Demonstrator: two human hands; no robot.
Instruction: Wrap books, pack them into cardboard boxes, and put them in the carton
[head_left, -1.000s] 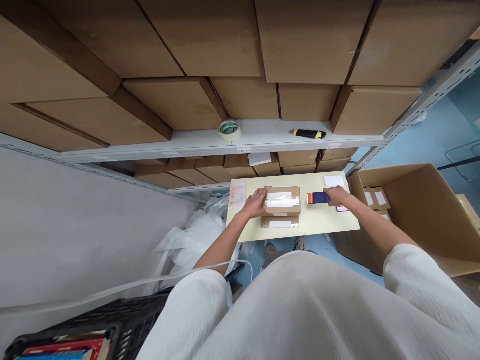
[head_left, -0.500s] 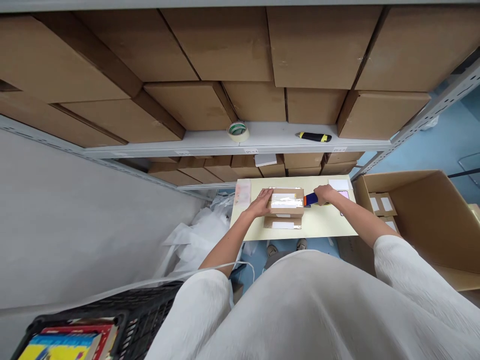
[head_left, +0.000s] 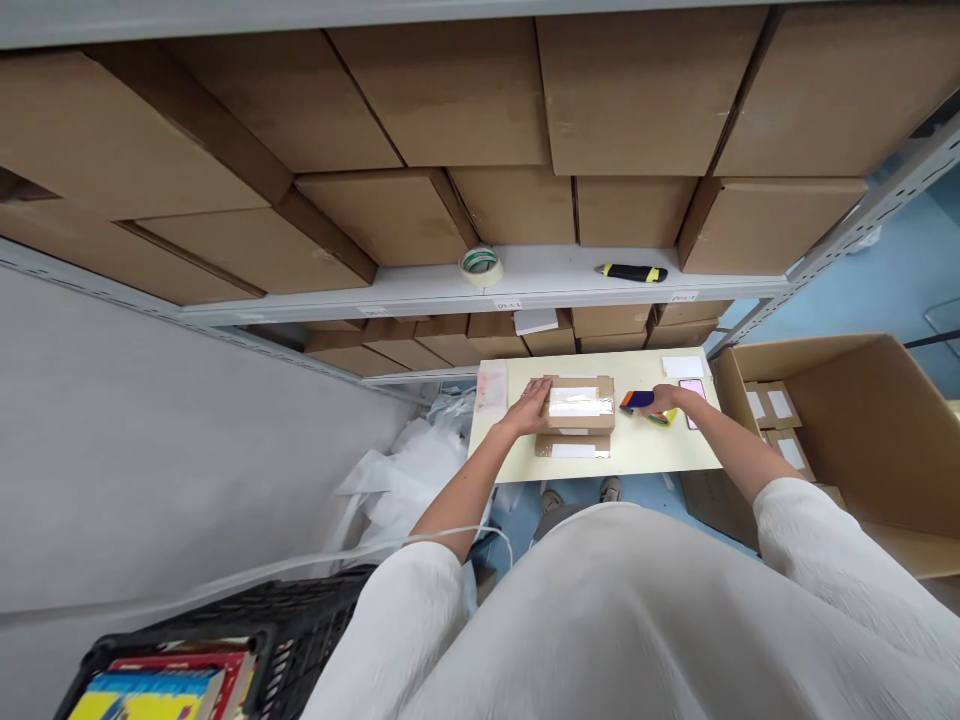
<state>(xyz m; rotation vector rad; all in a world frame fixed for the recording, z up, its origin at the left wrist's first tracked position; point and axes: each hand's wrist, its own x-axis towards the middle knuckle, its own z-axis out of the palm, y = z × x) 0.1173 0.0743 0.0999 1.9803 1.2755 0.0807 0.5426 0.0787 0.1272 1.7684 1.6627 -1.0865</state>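
Observation:
A small cardboard box [head_left: 576, 421] with a white label and shiny clear tape across its top rests on the cream board. My left hand [head_left: 531, 404] holds it by the left end, fingers over the top edge. Just in front lies a second small labelled box [head_left: 555, 449], partly covered by the first. Right of the boxes, my right hand [head_left: 663, 399] is closed around a tape dispenser [head_left: 637, 401], blue with an orange edge. Its yellow-green roll [head_left: 663, 418] shows below the hand. A gap separates the dispenser from the box.
A phone [head_left: 691, 388] and white paper [head_left: 682, 366] lie on the board [head_left: 525, 468]. A large open carton [head_left: 847, 430] with small boxes stands right. The shelf [head_left: 540, 262] above bears a tape roll [head_left: 481, 265], a utility knife [head_left: 634, 273] and cartons. A black crate [head_left: 300, 620] with books stands left.
My right hand has drawn the tape dispenser right, away from the box's right end. More of the phone and the tape roll shows. My left hand stays on the box.

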